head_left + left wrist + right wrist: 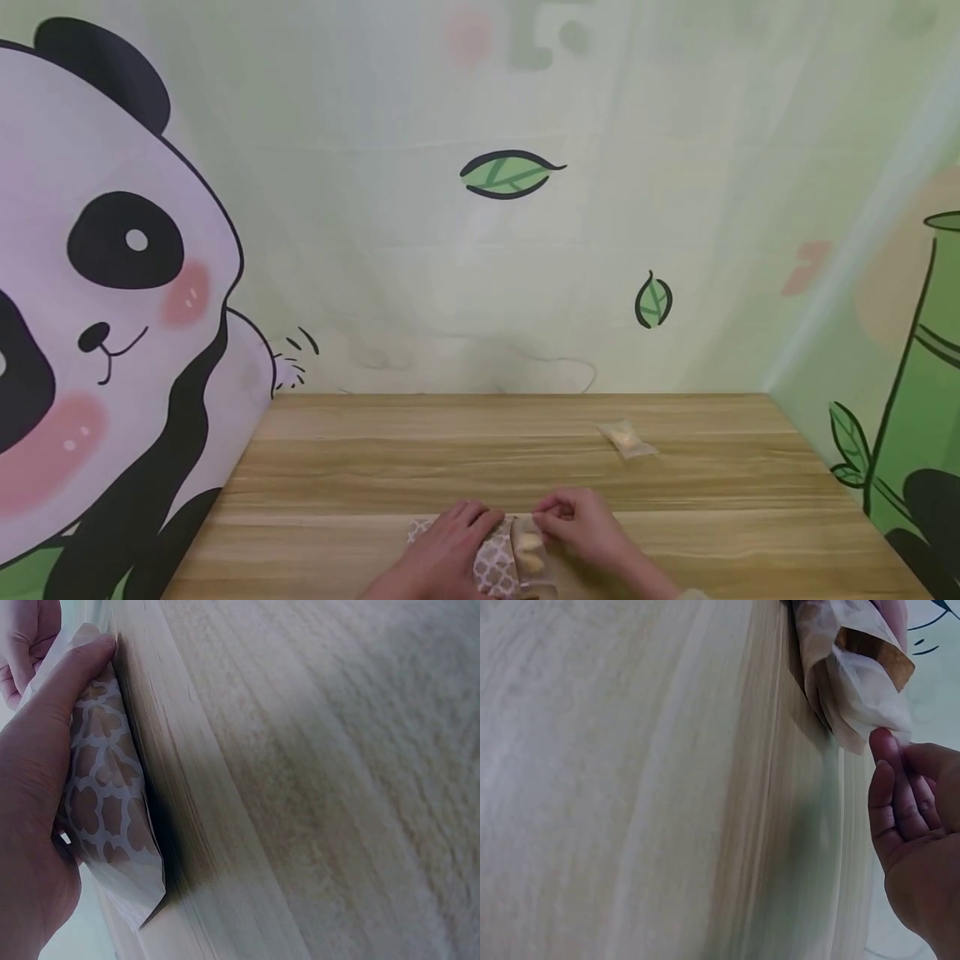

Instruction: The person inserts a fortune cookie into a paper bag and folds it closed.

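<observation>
A tan paper bag (pixel 497 565) with a white lattice print lies at the table's near edge. My left hand (pixel 448 546) grips it, with the thumb (pixel 82 667) along its top face in the left wrist view. From its open right end sticks out a translucent packet (pixel 534 575) with a pale yellow piece inside. My right hand (pixel 588 527) pinches the packet's far corner between thumb and fingertips. In the right wrist view the crinkled packet (pixel 859 694) leads to those fingertips, and a brown flap of the bag (pixel 877 654) stands beside it. The packet's inner end is hidden.
Farther back on the wooden table (pixel 360 467), right of centre, lies a similar small clear packet (pixel 627 439) with a pale yellow piece in it. A cloth backdrop (pixel 390 250) printed with a panda and leaves hangs behind the table and along its sides.
</observation>
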Demonstrator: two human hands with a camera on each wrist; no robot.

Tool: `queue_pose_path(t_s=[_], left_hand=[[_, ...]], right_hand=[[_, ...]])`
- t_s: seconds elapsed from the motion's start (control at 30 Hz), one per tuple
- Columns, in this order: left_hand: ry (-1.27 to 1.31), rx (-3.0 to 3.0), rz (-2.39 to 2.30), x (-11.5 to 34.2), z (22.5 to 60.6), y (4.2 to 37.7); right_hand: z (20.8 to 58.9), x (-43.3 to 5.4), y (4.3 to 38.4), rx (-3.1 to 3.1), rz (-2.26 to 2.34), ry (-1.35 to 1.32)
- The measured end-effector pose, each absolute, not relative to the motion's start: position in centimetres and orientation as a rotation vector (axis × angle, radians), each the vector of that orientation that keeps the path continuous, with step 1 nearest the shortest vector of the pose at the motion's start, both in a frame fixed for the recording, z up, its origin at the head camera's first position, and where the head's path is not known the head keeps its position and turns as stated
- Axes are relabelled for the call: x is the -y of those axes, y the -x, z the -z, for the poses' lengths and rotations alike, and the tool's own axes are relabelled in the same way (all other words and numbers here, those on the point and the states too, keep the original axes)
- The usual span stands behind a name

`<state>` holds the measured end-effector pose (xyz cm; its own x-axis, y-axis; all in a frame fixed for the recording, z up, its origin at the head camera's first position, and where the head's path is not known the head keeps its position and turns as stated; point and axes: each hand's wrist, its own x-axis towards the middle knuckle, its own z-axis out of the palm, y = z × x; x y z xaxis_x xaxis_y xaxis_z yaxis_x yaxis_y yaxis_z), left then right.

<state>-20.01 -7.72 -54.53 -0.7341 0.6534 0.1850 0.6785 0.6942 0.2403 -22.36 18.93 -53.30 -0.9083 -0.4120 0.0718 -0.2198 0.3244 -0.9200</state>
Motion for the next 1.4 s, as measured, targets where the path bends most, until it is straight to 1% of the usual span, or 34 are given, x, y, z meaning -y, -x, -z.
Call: queue_pose_path(t_s=[0.33,0.53,0.7,0.97,1.4], left_hand=[[1.083,2.868,0.512,7.6,54.5,20.0],[1.092,2.868,0.522,7.7,54.5,20.0],[1.106,2.830,0.522,7.6,54.6,19.8],[1.104,2.850,0.545,7.7,54.6,19.8],[1.118,2.846,0.491,7.5,54.9,20.2]], right_hand=[[54.2,-18.3,21.8,-2.364,1.785,0.535],[54.5,-17.5,21.5,-2.319,1.845,0.572],[54.3,-17.6,21.3,-2.377,1.739,0.587],[52.8,-18.9,20.7,-2.576,1.460,0.597],[53.7,-17.7,20.3,-2.380,1.526,0.685]])
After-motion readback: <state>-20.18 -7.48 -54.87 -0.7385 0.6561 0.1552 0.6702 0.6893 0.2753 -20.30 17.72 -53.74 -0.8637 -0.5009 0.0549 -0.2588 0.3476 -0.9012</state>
